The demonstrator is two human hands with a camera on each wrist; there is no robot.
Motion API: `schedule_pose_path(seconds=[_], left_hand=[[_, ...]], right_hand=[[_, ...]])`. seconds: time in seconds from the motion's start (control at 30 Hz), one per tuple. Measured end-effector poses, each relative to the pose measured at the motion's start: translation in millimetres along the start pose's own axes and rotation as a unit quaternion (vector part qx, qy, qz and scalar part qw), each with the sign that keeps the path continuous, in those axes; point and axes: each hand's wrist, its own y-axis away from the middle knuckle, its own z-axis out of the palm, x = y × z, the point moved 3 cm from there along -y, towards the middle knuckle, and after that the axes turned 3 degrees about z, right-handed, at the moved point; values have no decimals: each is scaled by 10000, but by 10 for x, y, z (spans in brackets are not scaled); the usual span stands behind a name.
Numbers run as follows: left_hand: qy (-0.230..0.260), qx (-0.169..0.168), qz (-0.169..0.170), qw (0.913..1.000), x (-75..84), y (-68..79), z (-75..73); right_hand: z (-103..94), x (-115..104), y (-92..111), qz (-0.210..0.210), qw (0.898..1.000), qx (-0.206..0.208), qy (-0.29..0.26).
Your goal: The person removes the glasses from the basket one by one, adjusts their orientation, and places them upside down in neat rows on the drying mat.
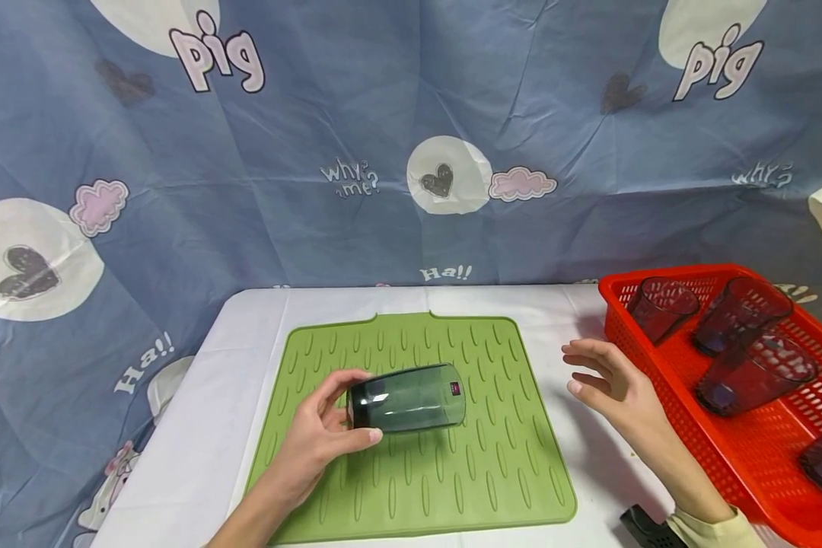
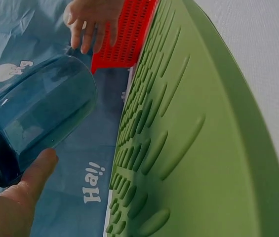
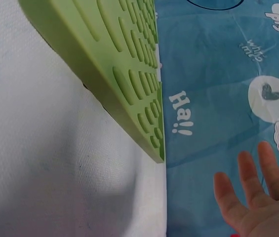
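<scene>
A dark tinted drinking glass (image 1: 411,397) lies sideways in the air above the green ribbed mat (image 1: 493,457), its mouth pointing right. My left hand (image 1: 318,426) grips it around the base, with the thumb along the near side. In the left wrist view the glass (image 2: 45,108) looks bluish, and a barcode label shows on its bottom. Off the mat's right edge, my right hand (image 1: 613,384) hovers over the white cloth with nothing in it, fingers loosely bent. The right wrist view shows this hand's fingers (image 3: 250,177) spread apart.
A red perforated basket (image 1: 664,380) stands at the right, holding several similar glasses (image 1: 756,373). Its rim runs close beside my right forearm. A black device (image 1: 651,527) sits at the right wrist. Behind the white tablecloth (image 1: 199,449) hangs a blue printed curtain (image 1: 356,114).
</scene>
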Motion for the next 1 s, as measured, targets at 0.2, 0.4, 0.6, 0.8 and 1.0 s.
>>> schedule_pose_path(seconds=[0.2,0.4,0.6,0.8,1.0], left_hand=[[-65,170,38,9998,4,1,-30],[-98,307,85,9994,14,-4,-55],[18,437,136,9990,20,-19,-64],[103,566,170,9982,29,-19,-79],[145,736,125,9971,19,-24,-105]], right_hand=[[-2,11,4,4,9999,6,121],[-1,23,-1,-53,9999,-16,116],[3,22,3,-64,9999,-40,134],[10,24,6,-47,9998,-41,205],[11,36,11,-27,9997,-14,230]])
